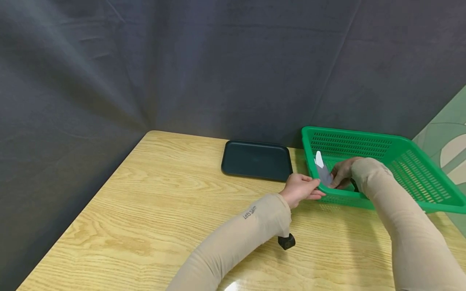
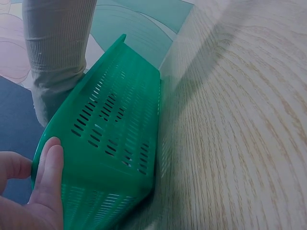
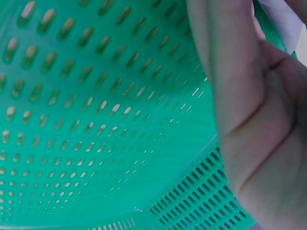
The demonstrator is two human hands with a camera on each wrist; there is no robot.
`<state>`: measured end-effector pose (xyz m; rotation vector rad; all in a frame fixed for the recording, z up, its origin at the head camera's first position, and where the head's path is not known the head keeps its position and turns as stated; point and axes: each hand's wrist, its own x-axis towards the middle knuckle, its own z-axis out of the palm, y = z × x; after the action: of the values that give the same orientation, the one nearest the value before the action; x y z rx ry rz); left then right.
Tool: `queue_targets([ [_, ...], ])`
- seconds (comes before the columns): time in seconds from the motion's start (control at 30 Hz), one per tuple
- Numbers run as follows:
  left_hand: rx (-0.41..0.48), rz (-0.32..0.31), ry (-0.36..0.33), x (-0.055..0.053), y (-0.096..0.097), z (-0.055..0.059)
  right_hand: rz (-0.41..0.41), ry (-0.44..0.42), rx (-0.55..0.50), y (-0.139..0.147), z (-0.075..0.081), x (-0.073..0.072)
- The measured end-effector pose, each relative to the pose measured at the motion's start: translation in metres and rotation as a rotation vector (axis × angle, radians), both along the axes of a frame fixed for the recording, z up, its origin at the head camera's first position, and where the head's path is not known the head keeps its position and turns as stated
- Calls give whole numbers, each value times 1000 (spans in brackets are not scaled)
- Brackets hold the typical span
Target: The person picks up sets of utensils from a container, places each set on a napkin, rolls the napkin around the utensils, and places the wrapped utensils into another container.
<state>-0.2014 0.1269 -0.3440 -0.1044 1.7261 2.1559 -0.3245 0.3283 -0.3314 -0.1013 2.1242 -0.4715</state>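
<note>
At the near left corner of a green plastic basket, my left hand pinches the rim between thumb and fingers. The left wrist view shows this hold, with fingers on the outer wall and the thumb over the rim. My right hand reaches down inside the basket, its fingers curled at the lower end of a flat grey-and-white piece. That piece leans up against the basket's left side. In the right wrist view my palm covers much of it, and only a pale part shows.
A dark rectangular tray lies left of the basket at the back of the wooden table. Behind stands a dark grey curtain. A small black device sits under my left wrist.
</note>
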Motion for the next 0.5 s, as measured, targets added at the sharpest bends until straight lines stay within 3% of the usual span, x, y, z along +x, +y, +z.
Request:
queue_targets([
  [0.33,-5,9,-4,0,0,2,36,41,43,-9,17,11],
  [0.5,-14,10,-8,0,0,2,-7,18,56,-15,22,14],
])
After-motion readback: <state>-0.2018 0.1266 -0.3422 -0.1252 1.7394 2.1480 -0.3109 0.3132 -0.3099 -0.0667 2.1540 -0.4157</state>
